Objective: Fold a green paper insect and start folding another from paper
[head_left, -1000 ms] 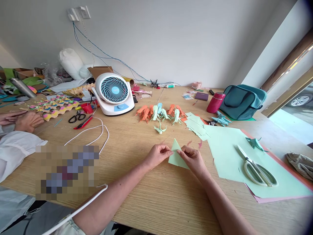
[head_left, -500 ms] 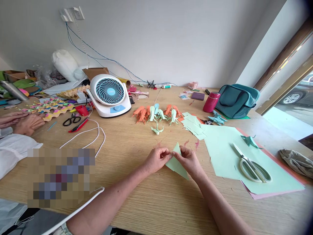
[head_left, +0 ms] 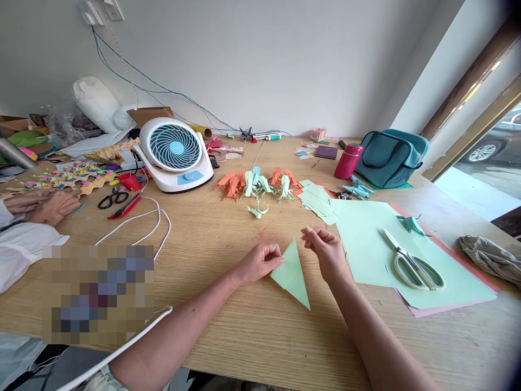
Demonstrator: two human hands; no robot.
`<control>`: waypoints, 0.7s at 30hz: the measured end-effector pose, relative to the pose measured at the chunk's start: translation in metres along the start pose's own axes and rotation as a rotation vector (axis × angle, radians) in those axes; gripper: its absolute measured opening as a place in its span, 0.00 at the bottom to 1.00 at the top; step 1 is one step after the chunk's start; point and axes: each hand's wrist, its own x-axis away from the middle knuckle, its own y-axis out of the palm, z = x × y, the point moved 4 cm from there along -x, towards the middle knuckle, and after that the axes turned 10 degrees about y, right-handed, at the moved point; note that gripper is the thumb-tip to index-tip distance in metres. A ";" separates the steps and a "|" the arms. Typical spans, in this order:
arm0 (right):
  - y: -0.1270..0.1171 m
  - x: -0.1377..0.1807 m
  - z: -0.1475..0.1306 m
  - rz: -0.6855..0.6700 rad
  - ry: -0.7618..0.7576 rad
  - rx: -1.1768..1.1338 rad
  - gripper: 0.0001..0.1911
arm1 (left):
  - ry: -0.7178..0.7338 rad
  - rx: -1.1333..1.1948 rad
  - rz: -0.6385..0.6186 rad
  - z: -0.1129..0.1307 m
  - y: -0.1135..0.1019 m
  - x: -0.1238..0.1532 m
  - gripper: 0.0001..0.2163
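A light green sheet of paper [head_left: 292, 274], folded into a triangle, is tilted just above the wooden table. My left hand [head_left: 262, 262] pinches its left edge between thumb and fingers. Just right of the paper, my right hand [head_left: 325, 251] is raised and apart from it, its fingers curled together with nothing visible in them. Beyond my hands lies a pale green origami figure [head_left: 258, 208]. Behind it stands a row of folded figures in orange [head_left: 231, 186], green [head_left: 284, 186] and blue.
Small green sheets [head_left: 319, 202] and a large green sheet [head_left: 362, 233] with white-handled scissors [head_left: 415, 269] lie at right. A pink bottle [head_left: 349, 161] and teal bag [head_left: 388, 160] stand behind. At left are a fan [head_left: 177, 155], a red cutter [head_left: 125, 207] and another person's hands [head_left: 55, 206].
My right hand has let go of the folded paper and moved up and right. The left hand keeps its pinch, and more of the triangle shows. The view has shifted slightly.
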 end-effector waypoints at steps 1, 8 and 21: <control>-0.002 0.000 -0.001 0.010 0.004 -0.001 0.21 | -0.011 0.043 0.035 -0.003 -0.002 -0.001 0.14; 0.026 0.010 0.011 -0.251 0.098 0.314 0.26 | -0.072 0.238 0.254 -0.010 -0.010 -0.002 0.18; 0.030 0.013 0.025 -0.243 0.067 0.383 0.30 | -0.043 0.215 0.286 -0.021 -0.007 -0.002 0.24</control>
